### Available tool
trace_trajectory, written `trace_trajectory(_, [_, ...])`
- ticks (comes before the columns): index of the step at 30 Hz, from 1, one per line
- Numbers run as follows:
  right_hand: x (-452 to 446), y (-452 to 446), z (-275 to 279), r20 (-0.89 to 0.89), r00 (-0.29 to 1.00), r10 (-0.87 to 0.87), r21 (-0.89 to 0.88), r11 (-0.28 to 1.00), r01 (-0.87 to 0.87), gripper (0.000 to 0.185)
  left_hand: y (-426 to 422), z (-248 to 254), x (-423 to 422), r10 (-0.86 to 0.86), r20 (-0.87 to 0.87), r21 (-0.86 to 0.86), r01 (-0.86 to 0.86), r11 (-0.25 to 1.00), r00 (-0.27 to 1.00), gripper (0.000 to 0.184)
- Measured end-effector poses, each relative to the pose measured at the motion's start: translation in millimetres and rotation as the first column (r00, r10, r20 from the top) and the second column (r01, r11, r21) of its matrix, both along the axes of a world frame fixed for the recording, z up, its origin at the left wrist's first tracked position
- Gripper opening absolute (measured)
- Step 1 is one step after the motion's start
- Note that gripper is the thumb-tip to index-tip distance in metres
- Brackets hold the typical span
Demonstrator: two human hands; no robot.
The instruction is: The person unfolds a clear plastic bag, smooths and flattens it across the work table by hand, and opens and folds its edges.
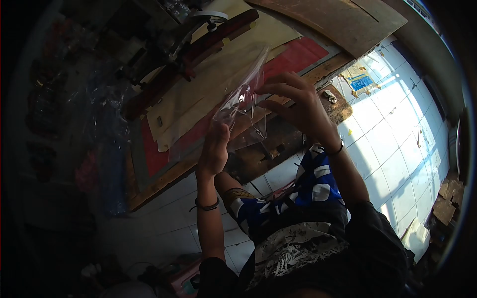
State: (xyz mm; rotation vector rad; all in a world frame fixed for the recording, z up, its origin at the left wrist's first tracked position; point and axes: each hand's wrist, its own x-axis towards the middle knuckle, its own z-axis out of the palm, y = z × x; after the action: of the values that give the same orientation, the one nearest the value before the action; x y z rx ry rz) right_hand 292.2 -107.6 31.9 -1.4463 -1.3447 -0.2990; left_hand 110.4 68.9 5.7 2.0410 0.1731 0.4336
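Observation:
My left hand (214,151) is closed on the lower part of a clear plastic bag (241,99), thumb pointing up. The plastic stands tilted above the front edge of the work table, with bright reflections and creases along it. My right hand (300,102) is at the bag's right side, fingers stretched out and the thumb apart from them. Its fingertips are close to the plastic edge; whether they touch it I cannot tell.
A dark red machine arm (198,54) with a pale wheel (211,17) crosses the table. Beneath it lie a tan sheet (184,116) and a red mat (298,53). More clear plastic (107,109) hangs at left. White floor tiles (380,124) are at right.

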Motion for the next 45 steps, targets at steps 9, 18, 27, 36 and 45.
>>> trace_trajectory(9, [33, 15, 22, 0.482, 0.874, 0.065, 0.060, 0.992, -0.107, 0.025, 9, 0, -7, -0.066, -0.024, -0.066, 0.064, 0.996, 0.998, 0.059])
trace_trajectory(18, [42, 28, 33, 0.566, 0.804, 0.185, -0.049, 0.980, -0.190, 0.021, 3, 8, -2, -0.088, 0.040, -0.067, 0.090, 0.994, 0.995, 0.059])
trace_trajectory(27, [38, 25, 40, 0.495, 0.843, 0.209, -0.111, 0.978, -0.177, 0.031, 5, 5, -1, -0.059, 0.064, -0.104, 0.065, 0.992, 0.996, 0.061])
trace_trajectory(36, [119, -2, 15, 0.267, 0.964, 0.004, -0.195, 0.980, 0.050, 0.031, 10, 3, -6, -0.078, 0.024, -0.175, 0.081, 0.981, 0.997, 0.059])
trace_trajectory(45, [135, 10, 7, 0.285, 0.958, -0.021, -0.134, 0.989, 0.062, 0.031, 21, -5, -13, -0.054, 0.068, -0.441, 0.078, 0.894, 0.996, 0.064])
